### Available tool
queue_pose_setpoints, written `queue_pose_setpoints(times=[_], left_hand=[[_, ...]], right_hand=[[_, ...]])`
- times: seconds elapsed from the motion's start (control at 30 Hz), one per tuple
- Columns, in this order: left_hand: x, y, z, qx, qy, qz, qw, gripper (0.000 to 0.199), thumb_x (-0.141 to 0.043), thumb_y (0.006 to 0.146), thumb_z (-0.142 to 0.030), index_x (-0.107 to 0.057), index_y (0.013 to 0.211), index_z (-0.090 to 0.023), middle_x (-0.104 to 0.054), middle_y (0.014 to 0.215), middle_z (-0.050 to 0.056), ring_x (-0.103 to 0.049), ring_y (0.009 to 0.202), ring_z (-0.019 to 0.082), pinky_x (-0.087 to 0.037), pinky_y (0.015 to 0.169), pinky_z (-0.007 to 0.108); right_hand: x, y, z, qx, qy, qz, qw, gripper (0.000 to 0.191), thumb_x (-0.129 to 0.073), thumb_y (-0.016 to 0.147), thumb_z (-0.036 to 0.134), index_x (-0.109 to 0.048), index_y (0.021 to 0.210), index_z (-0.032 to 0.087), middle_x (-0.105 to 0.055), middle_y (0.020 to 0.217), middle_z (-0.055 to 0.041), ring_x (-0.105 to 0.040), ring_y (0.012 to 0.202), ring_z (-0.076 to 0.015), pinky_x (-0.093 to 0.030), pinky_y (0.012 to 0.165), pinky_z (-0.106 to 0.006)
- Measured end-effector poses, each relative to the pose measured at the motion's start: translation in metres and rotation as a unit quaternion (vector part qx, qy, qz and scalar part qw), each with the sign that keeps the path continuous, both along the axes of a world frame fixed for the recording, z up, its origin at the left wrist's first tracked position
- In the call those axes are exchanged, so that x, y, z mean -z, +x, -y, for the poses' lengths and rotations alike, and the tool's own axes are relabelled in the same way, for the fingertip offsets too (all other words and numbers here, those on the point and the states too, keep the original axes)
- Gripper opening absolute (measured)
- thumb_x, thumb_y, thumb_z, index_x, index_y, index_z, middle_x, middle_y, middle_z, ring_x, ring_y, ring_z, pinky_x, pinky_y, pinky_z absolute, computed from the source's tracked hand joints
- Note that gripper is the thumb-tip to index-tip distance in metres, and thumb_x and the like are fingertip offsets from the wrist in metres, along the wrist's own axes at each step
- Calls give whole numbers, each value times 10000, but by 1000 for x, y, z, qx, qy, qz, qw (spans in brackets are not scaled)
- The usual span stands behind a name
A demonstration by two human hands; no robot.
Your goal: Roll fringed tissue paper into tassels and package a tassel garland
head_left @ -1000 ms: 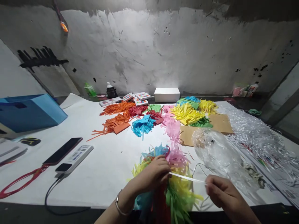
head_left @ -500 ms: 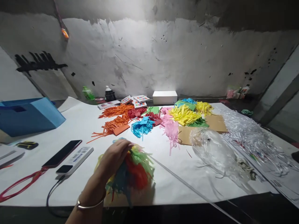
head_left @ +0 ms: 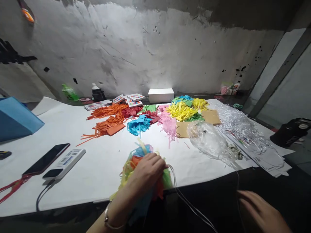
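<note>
My left hand (head_left: 152, 168) is closed on a bundle of multicoloured fringed paper (head_left: 136, 161) at the table's front edge. Yellow, blue, red and green strips stick out around its fingers. From the bundle, a loop of thin white cord (head_left: 179, 194) hangs down toward the lower right. Low on the right is my right hand (head_left: 262, 210), slightly blurred, its fingers pressed together where a thin strand of cord (head_left: 238, 181) runs down to them. Past the bundle lie a blue fringed paper piece (head_left: 139, 124) and a pink one (head_left: 168, 126).
Orange fringed paper (head_left: 104, 126), yellow fringe (head_left: 183, 111) and a white box (head_left: 161, 95) lie farther back. A clear plastic bag (head_left: 206, 137) and a heap of white strings (head_left: 239, 126) are on the right. At left are a phone (head_left: 46, 158) and a white device (head_left: 64, 163).
My right hand has come into view at the lower right. My left hand, still on the paper bundle, sits farther right, and the cord has gone from taut to a slack loop. The view has shifted.
</note>
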State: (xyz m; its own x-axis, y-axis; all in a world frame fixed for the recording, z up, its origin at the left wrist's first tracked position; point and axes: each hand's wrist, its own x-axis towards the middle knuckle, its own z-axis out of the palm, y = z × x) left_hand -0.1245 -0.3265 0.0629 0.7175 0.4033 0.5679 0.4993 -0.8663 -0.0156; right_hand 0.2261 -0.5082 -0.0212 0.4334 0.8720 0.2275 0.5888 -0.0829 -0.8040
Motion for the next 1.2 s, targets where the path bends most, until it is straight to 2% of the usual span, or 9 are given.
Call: queue_pose_setpoints(times=[0.13,0.27,0.47,0.63,0.8,0.93,1.03,1.13,1.2], left_hand=[[1,23,31,63,-5,-31,998,378,-346,1066,-269,-545,755,-190,-583,680,6,-470,646,177,-389,662,318],[2,14,40,74,-43,-3,996,293,-378,1046,-212,-527,796,-189,-630,752,20,-510,691,178,-408,693,319],[10,-4,44,88,-135,70,985,141,-471,1005,-235,-526,878,-209,-666,780,8,-581,713,157,-446,681,271],[9,6,49,97,-86,65,989,167,-455,1000,-187,-531,853,-208,-640,716,-5,-553,649,145,-401,615,256],[8,13,49,57,-83,9,995,164,-474,974,-149,-544,834,-195,-665,857,29,-553,701,155,-405,631,275],[7,12,55,91,-115,28,989,137,-505,939,-116,-531,832,-198,-663,819,20,-561,701,153,-430,640,274],[4,14,63,171,-172,52,969,90,-572,938,-163,-538,871,-212,-667,797,8,-583,709,142,-473,681,256],[4,16,65,233,-250,100,935,71,-623,943,-212,-561,973,-230,-681,845,16,-628,787,146,-519,779,248],[8,12,63,224,-309,156,911,329,-727,878,-336,-554,1140,-240,-684,1039,75,-646,959,196,-534,874,295]], right_hand=[[-38,-103,-49,-235,8,13,972,483,-650,883,486,-621,1296,237,-665,1281,-114,-611,1165,-286,-500,944,-397],[-68,-158,-81,-356,26,-33,934,371,-407,1031,398,-642,815,210,-656,776,-22,-587,724,-163,-447,675,-269],[-56,-146,-73,-364,91,-12,927,301,-442,1028,308,-631,815,211,-606,704,2,-566,657,-142,-423,618,-247],[-53,-136,-73,-304,199,158,918,308,-449,952,113,-628,1153,261,-645,1135,-86,-599,1078,-242,-446,975,-413],[-67,-130,-63,-424,109,-13,899,236,-384,1018,197,-611,978,247,-628,912,-45,-636,828,-164,-522,734,-242],[-59,-129,-64,-369,108,9,923,157,-541,978,330,-641,1076,258,-670,865,-36,-654,769,-181,-518,698,-251],[-42,-142,-72,-382,82,21,920,611,-787,768,417,-573,1314,244,-722,1035,-70,-691,875,-249,-538,773,-291],[-22,-163,-78,-436,30,-4,900,294,-615,888,351,-692,1154,250,-743,943,-63,-698,852,-248,-526,733,-296],[-12,-171,-80,-427,20,-33,903,239,-534,938,362,-740,912,244,-732,803,-53,-686,745,-226,-510,660,-288]])
